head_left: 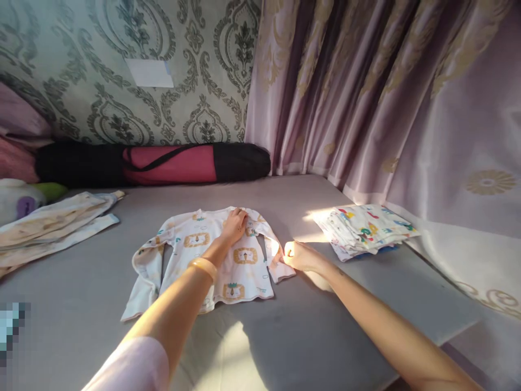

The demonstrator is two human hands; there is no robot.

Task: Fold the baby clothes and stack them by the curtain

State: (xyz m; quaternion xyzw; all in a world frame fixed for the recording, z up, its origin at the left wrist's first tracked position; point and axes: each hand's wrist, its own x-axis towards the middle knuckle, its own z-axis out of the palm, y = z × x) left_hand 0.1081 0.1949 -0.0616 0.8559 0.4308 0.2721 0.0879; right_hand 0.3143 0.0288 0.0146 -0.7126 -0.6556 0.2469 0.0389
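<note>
A white long-sleeved child's shirt (197, 239) with yellow lion prints lies spread on the grey bed surface (309, 326), its neckline away from me. My left hand (235, 225) rests on the upper part of the shirt near the neckline, fingers pointing away; whether it pinches the cloth is hard to see. A yellowish bangle circles that wrist. My right hand (296, 256) is closed on the edge of the sleeve at the right, near its cuff. The left-side sleeve lies bent down toward me.
A folded stack of printed clothes (370, 231) sits at the right by the curtain (366, 108). More light garments (61, 222) and a plush toy (18, 201) lie at the left. A long black and red bag (171, 164) runs along the wall.
</note>
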